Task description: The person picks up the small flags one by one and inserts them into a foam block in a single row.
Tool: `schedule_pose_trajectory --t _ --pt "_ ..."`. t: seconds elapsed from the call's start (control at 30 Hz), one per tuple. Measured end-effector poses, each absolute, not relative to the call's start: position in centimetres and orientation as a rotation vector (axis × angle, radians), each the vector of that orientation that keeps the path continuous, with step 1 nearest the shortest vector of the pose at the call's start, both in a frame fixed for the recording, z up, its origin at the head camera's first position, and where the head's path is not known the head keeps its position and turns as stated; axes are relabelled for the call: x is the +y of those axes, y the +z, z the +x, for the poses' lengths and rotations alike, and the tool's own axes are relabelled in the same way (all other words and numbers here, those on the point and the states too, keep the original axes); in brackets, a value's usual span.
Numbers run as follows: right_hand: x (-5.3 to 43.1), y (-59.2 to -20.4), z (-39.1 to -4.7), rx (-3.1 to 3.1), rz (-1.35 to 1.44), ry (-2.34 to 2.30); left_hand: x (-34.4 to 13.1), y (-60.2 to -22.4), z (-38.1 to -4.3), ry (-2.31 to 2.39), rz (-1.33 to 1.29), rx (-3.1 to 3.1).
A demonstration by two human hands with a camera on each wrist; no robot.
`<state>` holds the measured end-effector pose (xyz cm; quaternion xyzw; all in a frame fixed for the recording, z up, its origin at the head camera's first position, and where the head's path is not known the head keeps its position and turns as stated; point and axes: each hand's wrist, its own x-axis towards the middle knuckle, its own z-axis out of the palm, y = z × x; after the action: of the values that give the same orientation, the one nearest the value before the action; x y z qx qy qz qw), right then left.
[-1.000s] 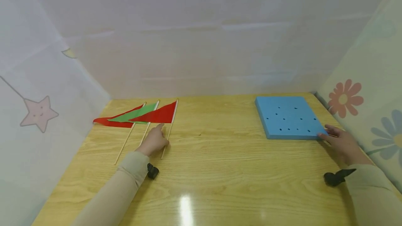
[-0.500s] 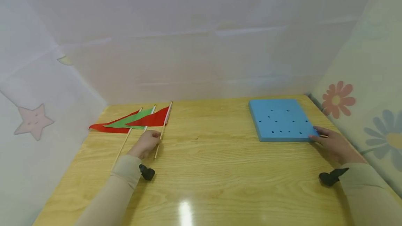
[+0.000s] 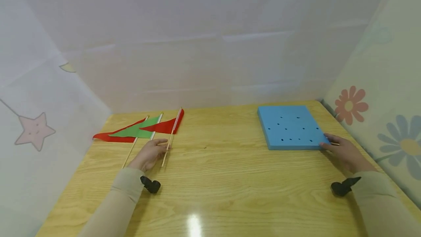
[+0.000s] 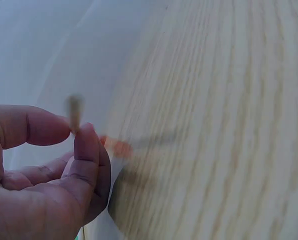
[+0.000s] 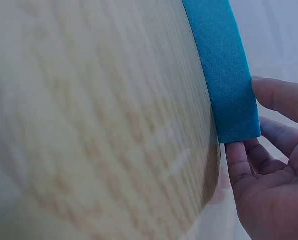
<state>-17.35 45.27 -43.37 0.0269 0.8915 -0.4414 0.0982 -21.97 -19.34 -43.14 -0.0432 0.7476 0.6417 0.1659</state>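
In the head view my left hand (image 3: 152, 154) pinches the thin wooden stick of a red pennant flag (image 3: 179, 120) between thumb and fingertips; the stick's end (image 4: 75, 112) points up out of the pinch in the left wrist view. That flag's stick is tilted, and its cloth overlaps a green pennant flag (image 3: 136, 130) lying to the left. Beyond it lies another red pennant flag (image 3: 113, 137). At the right, my right hand (image 3: 344, 152) holds the near right corner of a blue foam board (image 3: 292, 114) with several small holes, thumb on top and fingers against its side (image 5: 229, 75).
A wooden table (image 3: 230, 178) bears everything. A pale cloth wall (image 3: 210, 65) stands along its back, with printed side walls at left and right. Small black devices (image 3: 151, 185) are strapped at both wrists.
My left hand has gone from reaching over the flags to pinching the rightmost red flag's stick. Its cloth has shifted and folded to the right. The right hand stays at the board's corner.
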Motion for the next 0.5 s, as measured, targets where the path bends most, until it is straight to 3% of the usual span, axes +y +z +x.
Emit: schedule_pose_trajectory --t 0.5 --pt "43.3 -43.1 -18.1 2.587 0.013 -1.320 -19.2 -42.4 -21.8 1.946 -0.240 2.173"
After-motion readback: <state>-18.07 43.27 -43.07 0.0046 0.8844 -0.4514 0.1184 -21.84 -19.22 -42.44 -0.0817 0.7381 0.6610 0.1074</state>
